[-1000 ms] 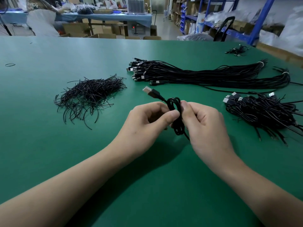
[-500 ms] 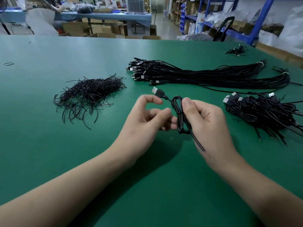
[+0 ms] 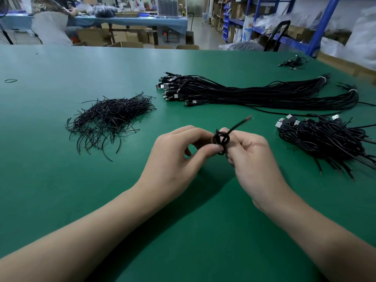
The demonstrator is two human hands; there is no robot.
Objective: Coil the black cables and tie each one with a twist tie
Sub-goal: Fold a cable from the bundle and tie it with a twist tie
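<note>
**A:** The coil (image 3: 221,139) sits between both hands, just above the table (image 3: 61,190). The left hand (image 3: 179,159) pinches it with thumb and forefinger, and the right hand (image 3: 252,157) curls round the other side.

**B:** And it's flipped! A moment ago the plug poked up left and the tail hung below. Now the tail juts up right, and the plug's hidden.

**A:** It's a tighter bundle too, so the winding looks about done. Tying comes next, I'd say. The ties (image 3: 109,117) lie well left.

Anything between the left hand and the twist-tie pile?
Nothing visible. Only bare green table lies between the left hand and the twist-tie pile. That hand pinches the coiled cable with the right hand.
</note>
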